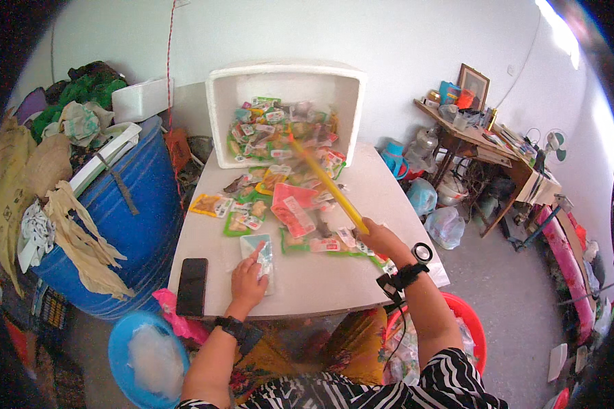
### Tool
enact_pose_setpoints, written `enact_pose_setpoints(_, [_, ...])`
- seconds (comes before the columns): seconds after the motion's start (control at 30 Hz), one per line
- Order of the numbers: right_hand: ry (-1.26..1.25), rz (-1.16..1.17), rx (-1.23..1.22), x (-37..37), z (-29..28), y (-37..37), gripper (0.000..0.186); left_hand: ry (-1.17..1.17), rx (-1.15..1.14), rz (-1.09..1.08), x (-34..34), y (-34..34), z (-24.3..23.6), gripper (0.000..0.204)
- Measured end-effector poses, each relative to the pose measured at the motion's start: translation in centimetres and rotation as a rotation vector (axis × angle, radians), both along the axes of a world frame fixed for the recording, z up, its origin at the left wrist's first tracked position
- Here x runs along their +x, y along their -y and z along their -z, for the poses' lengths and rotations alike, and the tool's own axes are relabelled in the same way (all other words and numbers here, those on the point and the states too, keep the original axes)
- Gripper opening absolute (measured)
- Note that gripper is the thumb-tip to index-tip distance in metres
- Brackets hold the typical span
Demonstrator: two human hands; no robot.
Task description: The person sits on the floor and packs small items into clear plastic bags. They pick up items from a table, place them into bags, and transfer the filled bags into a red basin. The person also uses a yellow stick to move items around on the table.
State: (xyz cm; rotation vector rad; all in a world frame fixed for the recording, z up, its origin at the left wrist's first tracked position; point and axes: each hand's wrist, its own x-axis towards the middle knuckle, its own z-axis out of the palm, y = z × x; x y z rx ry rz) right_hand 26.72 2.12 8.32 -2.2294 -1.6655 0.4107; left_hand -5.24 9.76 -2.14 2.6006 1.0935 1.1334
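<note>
My right hand is wrapped round the near end of a long yellow stick. Its blurred far tip reaches to the packets at the mouth of a white foam box lying on its side. My left hand rests on a flat, pale clear bag, index finger stretched out on it. Small sealed food packets lie scattered between the box and my hands, some green-edged. A pink-red packet lies among them, beneath the stick.
A black phone lies on the white table, left of my left hand. Below the table stand a blue basin and a red basin. A large blue barrel is at left, a cluttered desk at far right.
</note>
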Motion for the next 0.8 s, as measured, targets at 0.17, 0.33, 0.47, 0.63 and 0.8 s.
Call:
enact_pose_setpoints(0.17, [0.045, -0.058, 0.052, 1.1, 0.7, 4.4, 0.038, -0.001, -0.096, 0.053, -0.2, -0.1, -0.2, 0.018])
enact_pose_setpoints(0.33, [-0.26, 0.132, -0.092, 0.2, -1.6, 10.3, 0.046, 0.02, 0.006, 0.028, -0.2, -0.1, -0.5, 0.012])
enact_pose_setpoints(0.47, [-0.46, 0.204, -0.004, 1.4, -1.1, 13.7, 0.046, 0.037, 0.057, 0.016, 0.0, 0.2, -0.3, 0.011])
enact_pose_setpoints(0.63, [-0.56, 0.143, 0.151, 0.9, -0.4, 10.3, 0.044, 0.023, -0.004, 0.028, 0.0, 0.1, -0.4, 0.011])
enact_pose_setpoints(0.8, [-0.455, 0.005, 0.177, -2.4, -1.2, -0.4, 0.043, 0.032, -0.032, 0.068, -0.6, -0.2, -0.5, 0.015])
